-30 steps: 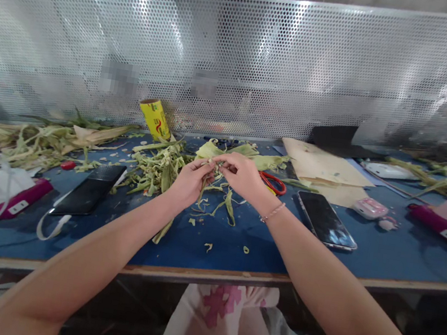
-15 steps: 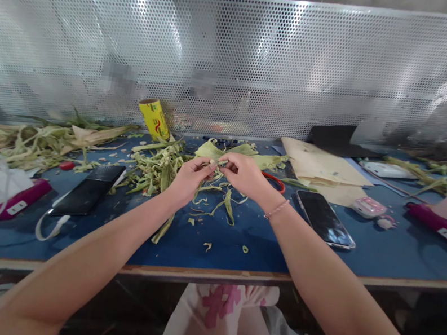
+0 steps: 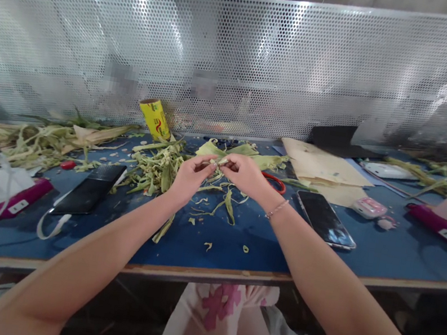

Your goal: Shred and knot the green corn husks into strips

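Above the worktop (image 3: 187,253), mid: we had a small pale green piece (image 3: 221,162) btwn the two sets of fingertips, seemingly off the surface.
Long axis: roughly crosswise, hand to hand, we judged; v. small & part-covered, so not certain.
Nearer hand: neither, really; left hand (image 3: 188,177) met it from the left, right hand (image 3: 247,175) from the right.
Hands: 2, both pinched narrow, tips together on the piece; we couldn't tell which bore more of it.
Green heaps: 2 big ones, we counted; stem heap (image 3: 159,165) just beside left hand, husk heap (image 3: 95,137) farther left.
Broad leaves (image 3: 247,150): beyond the hands, overlapping, no. unclear.
Loose scraps: too many to count; 1 pale ring (image 3: 246,249) lay near the front edge.
Red loop (image 3: 277,183): 1, behind the right wrist, rest hidden.
Bracelet (image 3: 278,208): 1, on right wrist.
Phone (image 3: 324,218): 1, right of right forearm; also 1 black slab (image 3: 88,191) left of stem heap.
Socket blocks (image 3: 38,195): 2, purple, 1 per side.
Yellow tube (image 3: 155,119): 1, tilted, behind stem heap.
Pink case (image 3: 369,208): 1, right of phone.
Perforated panel (image 3: 246,57): 1, across the back.
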Motion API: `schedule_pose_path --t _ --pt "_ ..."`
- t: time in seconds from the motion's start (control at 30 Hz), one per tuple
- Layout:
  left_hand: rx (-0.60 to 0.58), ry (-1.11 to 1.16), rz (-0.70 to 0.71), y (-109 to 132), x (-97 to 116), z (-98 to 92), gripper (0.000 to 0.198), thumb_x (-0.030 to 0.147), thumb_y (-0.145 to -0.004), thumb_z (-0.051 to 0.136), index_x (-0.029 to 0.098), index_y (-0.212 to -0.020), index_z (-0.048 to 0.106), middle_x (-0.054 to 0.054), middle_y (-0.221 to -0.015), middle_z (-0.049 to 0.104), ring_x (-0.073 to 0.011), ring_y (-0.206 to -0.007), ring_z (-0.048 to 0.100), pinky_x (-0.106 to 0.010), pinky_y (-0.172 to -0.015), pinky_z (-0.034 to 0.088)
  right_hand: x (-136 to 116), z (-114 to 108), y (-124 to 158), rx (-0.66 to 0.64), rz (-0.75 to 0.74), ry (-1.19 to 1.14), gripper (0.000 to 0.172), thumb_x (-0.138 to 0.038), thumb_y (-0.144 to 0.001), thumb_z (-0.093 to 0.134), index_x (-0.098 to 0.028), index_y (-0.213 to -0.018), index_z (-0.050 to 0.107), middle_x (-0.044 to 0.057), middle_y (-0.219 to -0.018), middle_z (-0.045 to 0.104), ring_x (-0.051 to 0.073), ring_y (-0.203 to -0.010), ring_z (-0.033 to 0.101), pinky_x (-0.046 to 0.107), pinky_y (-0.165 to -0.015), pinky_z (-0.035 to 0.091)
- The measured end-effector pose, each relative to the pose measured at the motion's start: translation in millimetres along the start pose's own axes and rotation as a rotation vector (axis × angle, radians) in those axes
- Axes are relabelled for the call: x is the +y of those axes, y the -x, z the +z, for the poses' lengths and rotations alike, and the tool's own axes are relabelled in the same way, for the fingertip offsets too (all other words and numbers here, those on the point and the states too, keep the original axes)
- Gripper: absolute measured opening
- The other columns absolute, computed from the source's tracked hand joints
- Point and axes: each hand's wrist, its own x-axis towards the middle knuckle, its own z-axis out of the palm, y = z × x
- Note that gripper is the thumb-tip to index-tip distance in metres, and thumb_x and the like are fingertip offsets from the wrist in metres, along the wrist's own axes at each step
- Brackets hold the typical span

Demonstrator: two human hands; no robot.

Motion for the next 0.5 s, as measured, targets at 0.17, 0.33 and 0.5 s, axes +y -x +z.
schedule_pose_path --t 0.17,0.33,0.5 --pt "-0.017 0.015 -0.011 -1.5 -3.2 0.6 0.017 0.028 -0.061 0.067 0.016 -0.073 0.066 0.001 -0.059 0.057 -0.0075 -0.053 0.046 -0.022 -0.053 0.037 -1.9 0.0 0.8 0.015 0.007 0.065 0.01 -0.017 -0.073 0.049 -0.016 -0.065 0.055 -0.001 -0.058 0.052 0.009 -0.053 0.044 0.023 -0.055 0.034" --pt "0.022 0.166 -0.099 -2.9 -3.6 2.7 0.021 0.028 -0.055 0.071 0.016 -0.071 0.064 0.003 -0.057 0.054 -0.0066 -0.052 0.044 -0.021 -0.052 0.037 -4.6 -0.1 1.8 0.037 0.038 -0.036 0.009 -0.018 -0.074 0.05 -0.015 -0.076 0.058 0.002 -0.067 0.06 0.011 -0.061 0.052 0.025 -0.061 0.039" --pt "0.012 0.213 -0.116 -2.7 -2.7 2.4 0.025 0.025 -0.054 0.071 0.016 -0.077 0.063 0.004 -0.055 0.053 -0.0058 -0.051 0.045 -0.021 -0.052 0.037 -2.9 -0.4 2.0 0.107 0.022 -0.041 0.017 -0.021 -0.082 0.039 -0.017 -0.08 0.056 0.001 -0.064 0.06 0.012 -0.061 0.053 0.025 -0.063 0.039"
